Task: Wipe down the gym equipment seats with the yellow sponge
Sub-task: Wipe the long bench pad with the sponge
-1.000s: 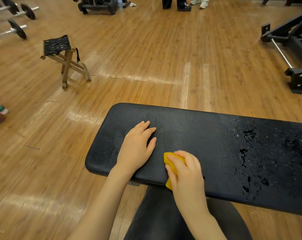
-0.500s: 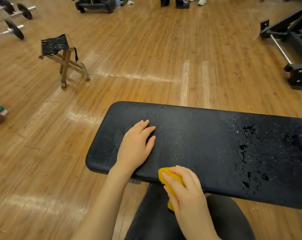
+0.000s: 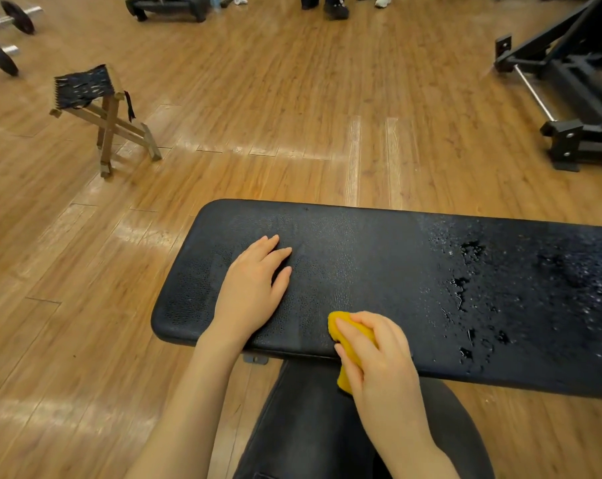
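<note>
I see my left hand lying flat, fingers straight and slightly spread, on the pebbled black bench pad. My right hand curls around the soft yellow sponge at the pad's near edge; droplets bead rightward.
</note>
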Tool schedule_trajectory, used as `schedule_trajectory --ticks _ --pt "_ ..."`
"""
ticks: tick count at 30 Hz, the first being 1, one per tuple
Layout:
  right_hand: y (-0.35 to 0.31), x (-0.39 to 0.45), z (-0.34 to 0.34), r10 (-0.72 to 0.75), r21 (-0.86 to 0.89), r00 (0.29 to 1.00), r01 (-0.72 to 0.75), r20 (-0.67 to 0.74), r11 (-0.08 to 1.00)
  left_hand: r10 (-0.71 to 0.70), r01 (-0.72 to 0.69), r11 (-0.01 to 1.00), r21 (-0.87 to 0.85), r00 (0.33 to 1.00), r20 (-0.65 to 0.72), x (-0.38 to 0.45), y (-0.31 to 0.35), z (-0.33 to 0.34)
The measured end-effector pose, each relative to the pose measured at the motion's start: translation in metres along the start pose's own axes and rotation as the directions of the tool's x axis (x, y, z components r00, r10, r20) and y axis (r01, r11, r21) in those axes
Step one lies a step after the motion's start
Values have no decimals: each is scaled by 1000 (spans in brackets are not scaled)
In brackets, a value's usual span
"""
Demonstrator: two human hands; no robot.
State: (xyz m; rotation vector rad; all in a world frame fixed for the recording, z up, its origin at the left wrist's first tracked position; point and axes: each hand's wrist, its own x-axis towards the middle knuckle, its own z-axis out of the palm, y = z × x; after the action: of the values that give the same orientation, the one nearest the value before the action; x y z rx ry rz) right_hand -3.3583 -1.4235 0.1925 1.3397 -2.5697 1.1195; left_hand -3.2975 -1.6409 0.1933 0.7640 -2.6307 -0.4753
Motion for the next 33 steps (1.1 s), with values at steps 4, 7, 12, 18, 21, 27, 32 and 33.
schedule_trajectory --ticks 4,7,12,18,21,27,32,33 --pt "4 26 6 19 -35 1000 -20 -17 999 -12 11 1000 6 1000 7 0 0 -1" --pt "6 49 13 41 -86 999 -43 -29 995 -39 39 999 2 999 14 0 3 -3" --pt "9 22 5 45 -56 998 -47 -37 997 -34 34 999 2 999 33 -1 4 -6" --pt "15 -3 -9 -8 -67 999 5 -50 998 -26 26 1000 -5 999 20 -1 3 -5" --pt "21 23 -5 67 -44 996 -70 -64 997 -20 20 1000 -5 1000 24 -1 2 -4" --pt "25 17 -10 104 -43 993 -107 -64 993 -26 26 1000 -1 1000 14 -1 2 -3" --pt "39 -20 -24 121 12 991 -121 -49 993 -28 28 1000 0 1000 4 0 3 -3" --pt "41 -16 -25 97 -16 994 -98 -58 995 -27 27 1000 3 1000 4 0 3 -3"
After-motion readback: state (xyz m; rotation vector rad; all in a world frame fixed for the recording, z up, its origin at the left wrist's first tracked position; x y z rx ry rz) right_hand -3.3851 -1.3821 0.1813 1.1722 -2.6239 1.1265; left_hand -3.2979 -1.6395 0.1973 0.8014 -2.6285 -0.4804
